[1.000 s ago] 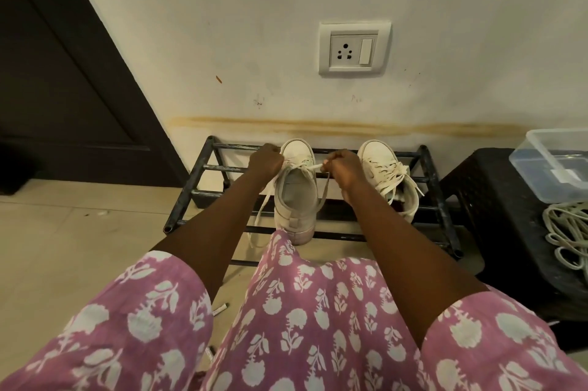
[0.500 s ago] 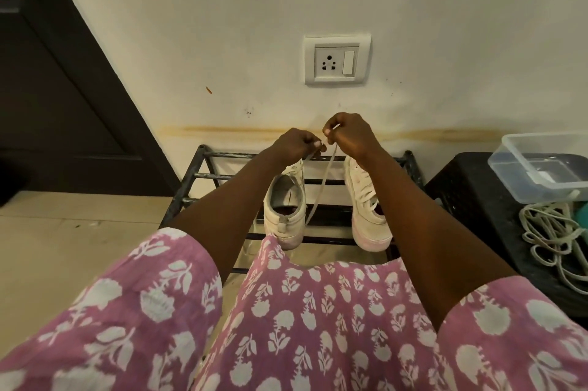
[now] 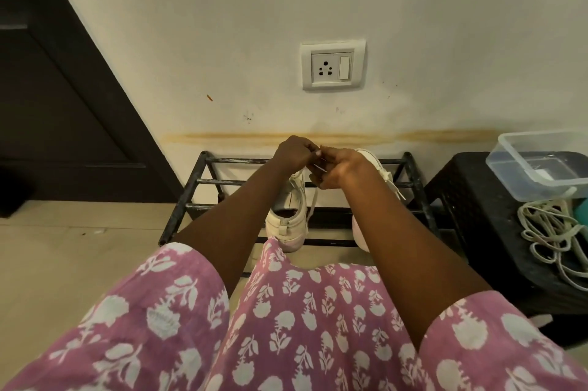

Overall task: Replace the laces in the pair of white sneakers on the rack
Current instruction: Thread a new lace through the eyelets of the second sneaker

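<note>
Right above the rack (image 3: 203, 181), the left hand (image 3: 295, 155) and right hand (image 3: 341, 167) meet, both pinching a white lace (image 3: 312, 204) that trails down to the left sneaker (image 3: 286, 225) standing there.

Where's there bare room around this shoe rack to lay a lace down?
The rack is bare bars from its left frame to the left sneaker. The floor between the door and the rack is open too. The stool on the right is crowded: a clear box and a heap of laces cover most of it.
</note>
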